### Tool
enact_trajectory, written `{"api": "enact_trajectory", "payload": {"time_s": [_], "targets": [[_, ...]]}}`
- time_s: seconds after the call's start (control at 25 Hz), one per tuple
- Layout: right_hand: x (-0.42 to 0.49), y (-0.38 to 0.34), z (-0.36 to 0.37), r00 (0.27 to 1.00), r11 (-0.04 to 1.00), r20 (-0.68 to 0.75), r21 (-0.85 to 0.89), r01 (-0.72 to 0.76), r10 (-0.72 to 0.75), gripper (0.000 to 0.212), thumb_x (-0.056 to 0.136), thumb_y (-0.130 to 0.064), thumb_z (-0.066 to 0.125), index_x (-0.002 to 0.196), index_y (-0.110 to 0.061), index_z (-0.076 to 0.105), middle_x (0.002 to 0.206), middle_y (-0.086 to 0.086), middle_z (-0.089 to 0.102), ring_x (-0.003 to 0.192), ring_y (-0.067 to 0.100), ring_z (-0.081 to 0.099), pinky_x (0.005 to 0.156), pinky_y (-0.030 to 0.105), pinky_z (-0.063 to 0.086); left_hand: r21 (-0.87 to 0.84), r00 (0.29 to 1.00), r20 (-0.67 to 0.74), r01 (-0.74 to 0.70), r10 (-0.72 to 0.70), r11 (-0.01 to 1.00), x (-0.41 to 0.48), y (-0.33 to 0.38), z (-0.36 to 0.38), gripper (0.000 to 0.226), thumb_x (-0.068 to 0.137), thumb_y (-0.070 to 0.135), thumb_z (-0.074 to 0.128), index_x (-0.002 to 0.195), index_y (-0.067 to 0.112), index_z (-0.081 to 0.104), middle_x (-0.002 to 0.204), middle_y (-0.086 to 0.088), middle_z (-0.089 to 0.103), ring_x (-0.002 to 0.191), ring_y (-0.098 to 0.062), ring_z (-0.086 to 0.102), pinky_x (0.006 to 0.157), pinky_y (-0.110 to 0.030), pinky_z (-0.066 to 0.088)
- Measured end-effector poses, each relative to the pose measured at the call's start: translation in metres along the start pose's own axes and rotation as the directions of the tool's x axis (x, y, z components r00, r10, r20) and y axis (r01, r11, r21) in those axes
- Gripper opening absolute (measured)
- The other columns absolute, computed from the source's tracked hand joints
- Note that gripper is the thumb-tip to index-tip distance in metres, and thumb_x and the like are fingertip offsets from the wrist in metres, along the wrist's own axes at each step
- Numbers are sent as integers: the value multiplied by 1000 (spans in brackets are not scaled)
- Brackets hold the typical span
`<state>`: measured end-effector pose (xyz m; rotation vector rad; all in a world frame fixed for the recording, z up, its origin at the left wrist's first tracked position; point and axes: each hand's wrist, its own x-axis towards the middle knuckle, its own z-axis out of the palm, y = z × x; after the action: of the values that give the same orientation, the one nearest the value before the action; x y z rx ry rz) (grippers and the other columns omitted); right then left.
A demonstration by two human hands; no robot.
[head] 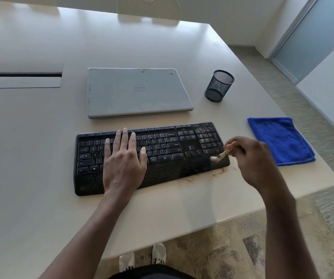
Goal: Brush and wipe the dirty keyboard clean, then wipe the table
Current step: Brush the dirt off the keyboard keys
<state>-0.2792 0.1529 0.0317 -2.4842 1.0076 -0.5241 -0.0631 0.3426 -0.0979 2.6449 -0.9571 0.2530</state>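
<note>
A: What's the person wearing up top?
B: Arms are showing bare right to the frame edge. Left hand and right hand are showing bare too.
A: Lower down?
B: They're wearing a dark garment at the waist. The cut isn't resolving.
A: Feet?
B: They're wearing white shoes with textured, mesh-looking uppers. Dark stripes are showing at the near end.
A: Markings readable?
B: They're coming out too small to read.

A single wide-angle camera worn on the head looks forward and down from the near side of the keyboard, close above it; the keyboard sits mid-frame, a chair far beyond it
</note>
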Motion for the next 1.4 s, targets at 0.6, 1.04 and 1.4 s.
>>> {"api": "enact_trajectory", "payload": {"time_s": [0.6,1.04,1.4], "targets": [[-27,-21,34,983,984,-144,150,-91,113,17,104,-21,59,99,-14,74,78,-8,76,76,4,74,76,31,62,-9,998,48,-35,35,999,0,-6,1,69,104,47,30,157,6,43,165,-21,37,157,-35,29,129,-56,16],[24,-9,30,956,977,-240,171,-129,168,20,106,-20,54,93,-13,68,79,-6,75,70,6,74,73,43,65,-27,992,122,-19,22,999,3,-3,-4,69,104,47,31,159,6,40,167,-19,33,159,-33,24,130,-54,14],[118,-14,51,991,964,-109,261,-51,82,14,104,-16,58,94,-11,66,82,3,76,65,9,75,71,39,66,-94,989,143,-17,30,995,25,23,4,68,107,49,33,163,10,31,172,-17,20,162,-28,13,132,-46,6]]}}
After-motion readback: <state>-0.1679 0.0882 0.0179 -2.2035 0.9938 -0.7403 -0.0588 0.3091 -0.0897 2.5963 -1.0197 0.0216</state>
